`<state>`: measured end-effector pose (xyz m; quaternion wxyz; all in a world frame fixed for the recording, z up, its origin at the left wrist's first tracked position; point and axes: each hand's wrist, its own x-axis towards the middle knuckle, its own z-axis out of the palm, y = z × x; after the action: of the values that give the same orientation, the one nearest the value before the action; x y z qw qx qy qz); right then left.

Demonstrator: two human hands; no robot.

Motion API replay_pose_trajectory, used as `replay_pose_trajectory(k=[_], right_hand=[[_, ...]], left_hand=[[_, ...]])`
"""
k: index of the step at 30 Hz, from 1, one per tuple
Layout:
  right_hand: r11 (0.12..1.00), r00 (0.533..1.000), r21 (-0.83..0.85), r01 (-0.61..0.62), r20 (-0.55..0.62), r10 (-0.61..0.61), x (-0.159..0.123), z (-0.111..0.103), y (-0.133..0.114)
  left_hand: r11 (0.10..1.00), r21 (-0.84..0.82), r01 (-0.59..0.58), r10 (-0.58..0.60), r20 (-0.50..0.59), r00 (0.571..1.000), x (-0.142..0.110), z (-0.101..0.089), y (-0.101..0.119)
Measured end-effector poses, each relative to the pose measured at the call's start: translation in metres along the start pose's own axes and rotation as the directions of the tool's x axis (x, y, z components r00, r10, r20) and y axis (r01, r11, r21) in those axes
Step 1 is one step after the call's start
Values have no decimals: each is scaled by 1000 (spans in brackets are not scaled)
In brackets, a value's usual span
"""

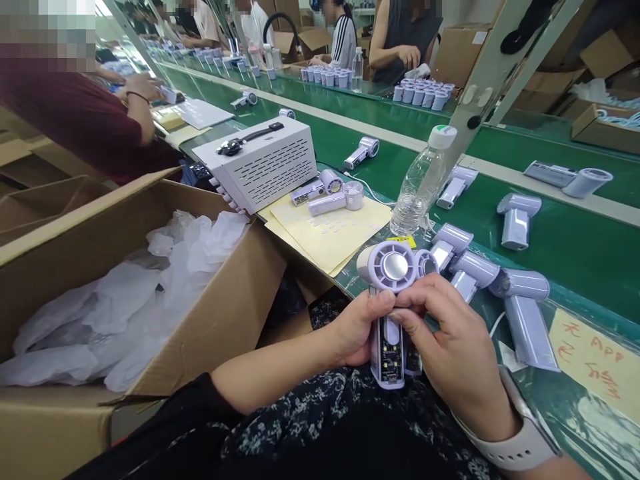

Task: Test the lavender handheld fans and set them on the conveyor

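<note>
A lilac handheld fan (393,267) stands upright in front of me, its handle uncovered so that a dark circuit board (391,360) shows. My left hand (357,327) is closed around the handle from the left, thumb at the neck just below the round head. At that same neck, the thumb and fingers of my right hand (445,327) are pinched together. Whatever they hold is hidden or too small to name. A small lilac strip (393,331) lies over the board under the right thumb. Behind this fan, a second fan (427,262) is partly hidden by my right hand.
Several lilac fans (530,320) lie to the right, near a handwritten note (595,353). A plastic bottle (423,180), yellow paper (325,233) and a metal power box (270,160) stand ahead. A carton (225,320) of white bags is left. Co-workers sit along the green conveyor (565,233).
</note>
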<state>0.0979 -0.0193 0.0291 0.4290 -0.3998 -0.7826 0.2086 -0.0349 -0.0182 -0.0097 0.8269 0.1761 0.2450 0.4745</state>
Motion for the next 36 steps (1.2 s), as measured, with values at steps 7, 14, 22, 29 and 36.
replay_pose_trajectory(k=[7, 14, 22, 29, 36], right_hand=[[987, 998, -154, 52, -17, -55, -9, -2, 9], [980, 996, -187, 73, 69, -61, -12, -9, 4], [991, 996, -130, -23, -94, 10, -20, -6, 3], [995, 997, -98, -31, -78, 23, -21, -9, 4], [999, 995, -52, -2, 95, 7, -19, -16, 7]], left_hand=[[993, 96, -65, 67, -23, 997, -3, 2, 8], [910, 337, -241, 236, 56, 970, -5, 5, 17], [932, 328, -153, 169, -21, 985, -2, 8, 12], [966, 242, -94, 106, -38, 994, -3, 8, 6], [947, 299, -119, 129, -15, 992, -2, 7, 7]])
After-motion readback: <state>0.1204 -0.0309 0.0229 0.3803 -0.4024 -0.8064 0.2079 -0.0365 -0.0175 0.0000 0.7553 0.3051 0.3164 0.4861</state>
